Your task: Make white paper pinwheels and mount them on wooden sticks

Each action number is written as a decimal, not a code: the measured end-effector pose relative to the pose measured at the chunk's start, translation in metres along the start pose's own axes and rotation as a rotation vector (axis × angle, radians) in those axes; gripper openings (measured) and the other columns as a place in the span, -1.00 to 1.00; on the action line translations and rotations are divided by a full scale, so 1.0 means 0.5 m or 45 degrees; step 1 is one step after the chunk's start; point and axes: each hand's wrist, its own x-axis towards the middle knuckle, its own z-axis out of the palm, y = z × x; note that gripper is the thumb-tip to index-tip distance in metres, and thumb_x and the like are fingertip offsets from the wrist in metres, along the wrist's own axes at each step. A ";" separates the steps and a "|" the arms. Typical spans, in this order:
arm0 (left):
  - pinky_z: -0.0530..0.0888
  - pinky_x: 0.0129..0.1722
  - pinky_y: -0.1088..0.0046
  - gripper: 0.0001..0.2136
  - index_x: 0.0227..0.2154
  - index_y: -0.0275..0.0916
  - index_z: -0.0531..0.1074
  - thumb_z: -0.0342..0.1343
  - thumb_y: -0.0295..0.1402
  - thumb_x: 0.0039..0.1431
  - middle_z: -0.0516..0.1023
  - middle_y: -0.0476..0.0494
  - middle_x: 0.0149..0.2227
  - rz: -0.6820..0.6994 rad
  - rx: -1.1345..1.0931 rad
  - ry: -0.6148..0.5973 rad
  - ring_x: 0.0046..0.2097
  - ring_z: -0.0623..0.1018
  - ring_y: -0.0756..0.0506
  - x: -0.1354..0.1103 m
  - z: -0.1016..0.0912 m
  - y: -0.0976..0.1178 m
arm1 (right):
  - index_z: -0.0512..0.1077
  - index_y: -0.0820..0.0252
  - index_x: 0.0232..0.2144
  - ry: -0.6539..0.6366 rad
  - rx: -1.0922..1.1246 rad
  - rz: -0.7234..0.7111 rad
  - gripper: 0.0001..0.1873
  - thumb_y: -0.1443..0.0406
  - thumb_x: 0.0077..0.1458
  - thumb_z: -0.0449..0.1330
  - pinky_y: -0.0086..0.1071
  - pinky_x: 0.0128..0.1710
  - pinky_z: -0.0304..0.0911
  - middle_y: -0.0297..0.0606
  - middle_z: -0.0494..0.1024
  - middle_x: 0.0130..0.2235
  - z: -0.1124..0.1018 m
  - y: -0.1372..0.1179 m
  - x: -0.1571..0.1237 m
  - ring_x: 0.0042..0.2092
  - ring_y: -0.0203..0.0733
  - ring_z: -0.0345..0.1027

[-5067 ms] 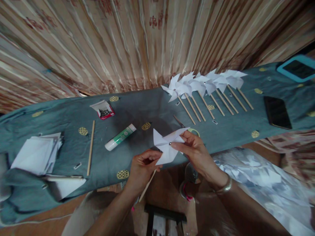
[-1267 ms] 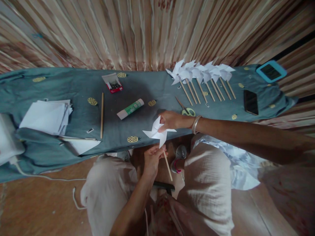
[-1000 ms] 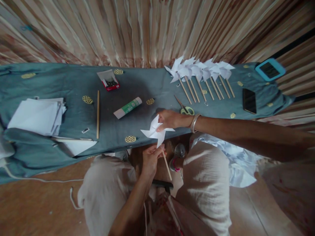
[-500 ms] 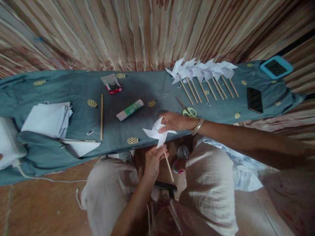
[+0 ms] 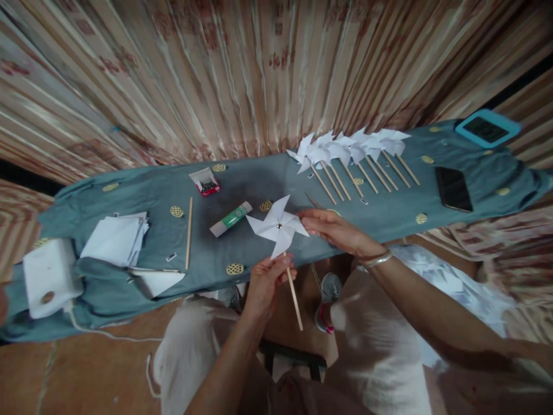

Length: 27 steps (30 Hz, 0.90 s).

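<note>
A white paper pinwheel on a wooden stick faces me over the table's near edge, a shiny pin head at its centre. My left hand pinches the stick just below the blades, and the stick's lower end slants down past my fingers. At the right blade tip, my right hand has its fingers stretched out, touching or almost touching the paper. Behind that hand lie scissors, mostly hidden by it. A green and white glue stick lies left of the pinwheel.
Several finished pinwheels lie in a row at the back right. A phone and a blue-framed clock are farther right. Leftward are an open box of pins, a loose stick, paper sheets and a white corded device.
My right hand has moved from the pinwheel's centre out to its right blade tip, uncovering the pin head. The left hand keeps its pinch on the stick. My view has shifted and tilted.
</note>
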 end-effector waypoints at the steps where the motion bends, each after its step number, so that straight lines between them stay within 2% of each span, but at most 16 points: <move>1: 0.46 -0.50 0.56 -0.61 -0.49 -0.33 0.62 0.55 -0.23 -0.44 0.55 -0.04 -0.54 0.020 0.022 -0.035 -0.55 0.47 0.08 0.008 0.009 0.015 | 0.57 0.17 -0.23 0.044 0.078 -0.027 -0.51 0.01 -0.16 0.45 -0.39 -0.17 0.32 -0.32 0.62 -0.27 -0.003 0.002 0.003 -0.25 -0.28 0.45; 6: 0.47 -0.44 0.55 -0.61 -0.50 -0.31 0.63 0.55 -0.23 -0.47 0.60 -0.05 -0.49 0.154 0.087 -0.130 -0.49 0.50 0.06 0.069 0.068 0.084 | 0.56 0.09 -0.35 0.310 0.396 -0.251 -0.53 -0.08 -0.22 0.45 -0.30 -0.03 0.34 -0.30 0.64 -0.23 -0.006 0.009 0.044 -0.16 -0.21 0.50; 9: 0.46 -0.37 0.53 -0.65 -0.52 -0.29 0.63 0.54 -0.27 -0.47 0.63 -0.08 -0.44 0.248 0.082 -0.145 -0.43 0.53 0.04 0.111 0.097 0.107 | 0.54 0.09 -0.40 0.381 0.405 -0.328 -0.51 -0.14 -0.19 0.41 -0.29 -0.08 0.37 -0.28 0.64 -0.31 -0.003 0.016 0.056 -0.21 -0.18 0.50; 11: 0.43 -0.37 0.54 -0.67 -0.55 -0.27 0.62 0.54 -0.30 -0.48 0.64 -0.09 -0.43 0.300 0.074 -0.110 -0.40 0.54 0.02 0.134 0.105 0.111 | 0.53 0.12 -0.42 0.341 0.238 -0.311 -0.49 -0.18 -0.11 0.34 -0.29 -0.18 0.37 -0.26 0.62 -0.37 -0.002 0.024 0.052 -0.29 -0.18 0.47; 14: 0.37 -0.43 0.56 -0.71 -0.56 -0.26 0.63 0.52 -0.31 -0.46 0.64 -0.09 -0.44 0.330 0.089 -0.063 -0.40 0.54 0.01 0.159 0.104 0.106 | 0.55 0.16 -0.44 0.120 -0.063 -0.291 -0.49 -0.18 -0.02 0.28 -0.31 -0.25 0.32 -0.28 0.59 -0.41 -0.001 0.036 0.038 -0.33 -0.20 0.42; 18: 0.37 -0.40 0.55 -0.73 -0.54 -0.24 0.63 0.50 -0.30 -0.41 0.63 -0.08 -0.45 0.341 0.123 -0.045 -0.40 0.52 0.02 0.175 0.097 0.095 | 0.54 0.16 -0.43 -0.080 -0.174 -0.227 -0.56 -0.10 -0.03 0.33 -0.39 -0.35 0.21 -0.36 0.53 -0.45 0.005 0.043 0.036 -0.40 -0.29 0.32; 22: 0.40 -0.35 0.51 -0.73 -0.53 -0.24 0.63 0.50 -0.30 -0.41 0.64 -0.09 -0.44 0.334 0.135 -0.021 -0.40 0.54 0.01 0.185 0.101 0.089 | 0.50 0.16 -0.48 -0.091 -0.087 -0.204 -0.55 -0.10 -0.10 0.37 -0.41 -0.40 0.16 -0.41 0.46 -0.51 0.018 0.044 0.053 -0.45 -0.33 0.23; 27: 0.43 -0.29 0.47 -0.69 -0.50 -0.25 0.64 0.50 -0.29 -0.42 0.65 -0.10 -0.45 0.323 0.122 -0.008 -0.39 0.55 -0.02 0.190 0.101 0.085 | 0.48 0.18 -0.49 -0.068 -0.028 -0.211 -0.53 -0.10 -0.12 0.38 -0.41 -0.39 0.15 -0.40 0.43 -0.50 0.031 0.042 0.066 -0.44 -0.32 0.21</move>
